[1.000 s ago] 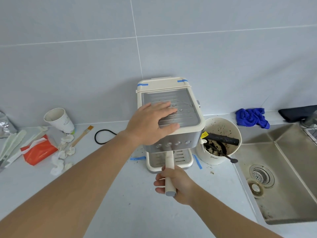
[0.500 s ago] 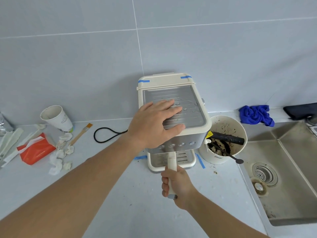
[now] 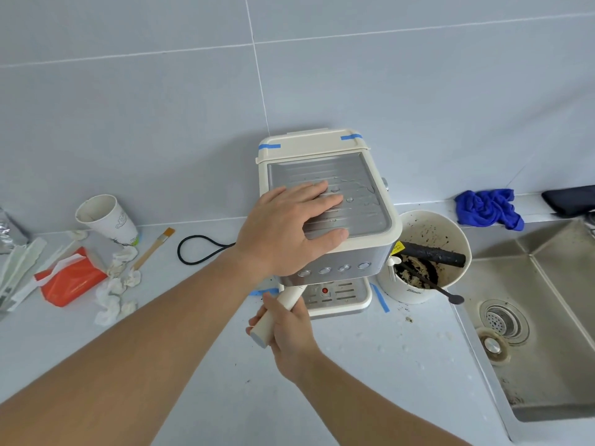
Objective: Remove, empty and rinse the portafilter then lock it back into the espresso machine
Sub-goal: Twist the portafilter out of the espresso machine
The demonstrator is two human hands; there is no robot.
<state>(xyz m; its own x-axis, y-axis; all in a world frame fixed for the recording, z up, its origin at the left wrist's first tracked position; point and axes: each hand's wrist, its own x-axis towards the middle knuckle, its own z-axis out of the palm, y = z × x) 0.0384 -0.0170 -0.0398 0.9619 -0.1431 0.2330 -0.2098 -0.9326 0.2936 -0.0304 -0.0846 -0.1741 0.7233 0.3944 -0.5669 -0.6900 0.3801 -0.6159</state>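
Observation:
A cream and steel espresso machine (image 3: 370, 252) stands on the counter against the tiled wall. My left hand (image 3: 289, 226) lies flat on its top tray with fingers spread, pressing down. The portafilter's cream handle (image 3: 277, 313) sticks out from under the machine's front and points toward the lower left. My right hand (image 3: 289, 329) is wrapped around that handle. The portafilter's basket end is hidden under the machine. A steel sink (image 3: 547, 317) lies to the right.
A white knock-out bucket (image 3: 418, 291) with a black bar, coffee grounds and a black spoon stands right of the machine. A blue cloth (image 3: 486, 207) lies behind the sink. At left are a paper cup (image 3: 108, 220), a brush (image 3: 154, 249), an orange pack (image 3: 70, 278), crumpled tissues and a black cable loop (image 3: 199, 249).
My right hand has swung the portafilter handle from pointing straight out toward the left. My left hand has stayed on the machine's top. The view shifted slightly.

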